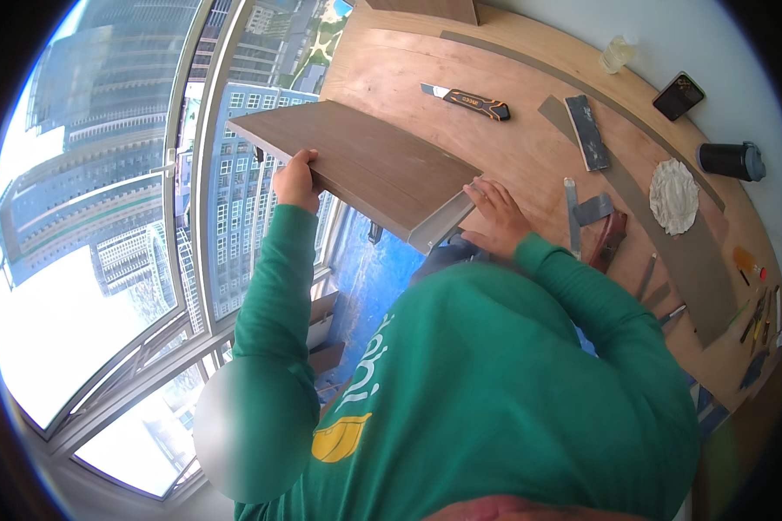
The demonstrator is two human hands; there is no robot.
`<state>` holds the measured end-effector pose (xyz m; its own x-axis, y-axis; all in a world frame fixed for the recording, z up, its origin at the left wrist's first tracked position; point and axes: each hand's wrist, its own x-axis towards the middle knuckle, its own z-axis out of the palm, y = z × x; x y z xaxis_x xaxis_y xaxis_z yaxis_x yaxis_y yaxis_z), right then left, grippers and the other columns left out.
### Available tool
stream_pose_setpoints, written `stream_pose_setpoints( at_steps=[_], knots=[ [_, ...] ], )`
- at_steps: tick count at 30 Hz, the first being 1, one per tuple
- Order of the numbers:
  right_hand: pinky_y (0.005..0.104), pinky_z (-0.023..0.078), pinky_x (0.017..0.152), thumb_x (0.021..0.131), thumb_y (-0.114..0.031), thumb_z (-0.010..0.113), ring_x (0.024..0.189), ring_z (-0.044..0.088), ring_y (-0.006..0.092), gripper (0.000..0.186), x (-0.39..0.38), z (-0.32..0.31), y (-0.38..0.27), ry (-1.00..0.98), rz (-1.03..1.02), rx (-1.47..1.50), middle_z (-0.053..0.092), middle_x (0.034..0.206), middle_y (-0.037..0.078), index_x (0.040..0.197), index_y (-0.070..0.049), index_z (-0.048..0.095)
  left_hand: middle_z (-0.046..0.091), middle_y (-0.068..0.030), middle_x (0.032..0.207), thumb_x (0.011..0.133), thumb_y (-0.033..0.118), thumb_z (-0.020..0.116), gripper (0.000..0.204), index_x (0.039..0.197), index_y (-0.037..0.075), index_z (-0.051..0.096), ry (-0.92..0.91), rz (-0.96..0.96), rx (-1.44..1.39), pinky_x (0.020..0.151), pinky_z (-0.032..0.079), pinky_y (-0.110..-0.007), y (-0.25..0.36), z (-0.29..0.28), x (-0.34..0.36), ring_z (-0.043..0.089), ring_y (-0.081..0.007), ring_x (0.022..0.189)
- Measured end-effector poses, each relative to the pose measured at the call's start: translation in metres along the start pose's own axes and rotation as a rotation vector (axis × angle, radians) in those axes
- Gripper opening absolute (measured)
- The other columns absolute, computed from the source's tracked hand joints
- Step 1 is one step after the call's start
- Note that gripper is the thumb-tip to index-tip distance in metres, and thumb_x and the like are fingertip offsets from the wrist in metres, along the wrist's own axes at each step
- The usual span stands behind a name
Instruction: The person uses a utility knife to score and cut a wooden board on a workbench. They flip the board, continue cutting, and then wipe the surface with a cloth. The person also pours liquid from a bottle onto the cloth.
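Observation:
A brown wood-look board [365,152] is held tilted before me, reaching over the near edge of the workbench. My left hand [297,182] is closed round its left long edge, the thumb lying on top. At the near right corner my right hand [497,215] grips the board, fingers over the edge and thumb lower down. Along that near end runs a pale grey strip [443,219]; whether it is fixed to the board or part of it I cannot tell. Beyond the board lies an orange-and-black utility knife [469,101] with its blade out.
On the wooden workbench [521,148] lie a dark sanding block [587,133], a crumpled white cloth [673,197], a metal strip [572,217] and a reddish tool [610,240]. A phone [678,95] and black tumbler [732,161] stand near the wall. Windows [187,174] line the left; blue sheeting [365,269] covers the floor.

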<state>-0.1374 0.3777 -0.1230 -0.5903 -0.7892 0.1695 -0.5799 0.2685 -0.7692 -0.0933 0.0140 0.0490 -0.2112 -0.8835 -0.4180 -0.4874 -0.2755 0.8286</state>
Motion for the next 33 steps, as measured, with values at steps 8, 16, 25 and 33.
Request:
stream_pose_setpoints(
  at_steps=[8,16,25,33],
  knots=[
    [0.044,0.05,0.103,0.085,-0.018,0.073,0.117,0.06,0.035,0.058,-0.008,0.004,0.001,-0.079,0.118,0.066,0.064,0.127,0.016,0.139,-0.004,0.058,0.066,-0.0152,0.087,0.085,0.009,0.071,0.022,0.092,-0.011,0.064,-0.119,-0.018,0.079,0.06,0.061,-0.04,0.002,0.016,-0.021,0.067,-0.0244,0.069],
    [0.0446,0.049,0.103,0.092,-0.022,0.07,0.122,0.059,0.0381,0.051,-0.04,0.001,0.014,-0.032,0.2,0.129,0.063,0.129,0.019,0.138,-0.002,0.058,0.067,-0.0156,0.083,0.087,0.014,0.07,0.027,0.09,-0.013,0.066,-0.145,0.057,0.133,0.056,0.062,-0.036,-0.015,0.026,-0.032,0.068,-0.0223,0.065],
    [0.0435,0.052,0.099,0.094,-0.018,0.067,0.115,0.065,0.0385,0.043,-0.072,-0.017,0.059,-0.15,0.497,0.271,0.066,0.125,0.022,0.131,0.002,0.061,0.059,-0.0214,0.131,0.091,0.016,0.066,0.056,0.139,-0.007,0.047,-0.113,0.326,0.024,0.108,0.039,-0.038,-0.035,0.052,-0.027,0.056,-0.0297,0.124],
    [0.0419,0.055,0.093,0.095,-0.016,0.066,0.107,0.07,0.0361,0.039,-0.028,-0.017,0.09,-0.035,0.663,0.287,0.069,0.119,0.023,0.128,0.003,0.063,0.029,-0.0284,0.16,0.076,0.002,0.069,0.103,0.16,-0.006,0.009,0.023,0.355,-0.071,0.11,0.042,-0.041,0.006,0.056,0.017,0.05,-0.0361,0.134]
  ],
)
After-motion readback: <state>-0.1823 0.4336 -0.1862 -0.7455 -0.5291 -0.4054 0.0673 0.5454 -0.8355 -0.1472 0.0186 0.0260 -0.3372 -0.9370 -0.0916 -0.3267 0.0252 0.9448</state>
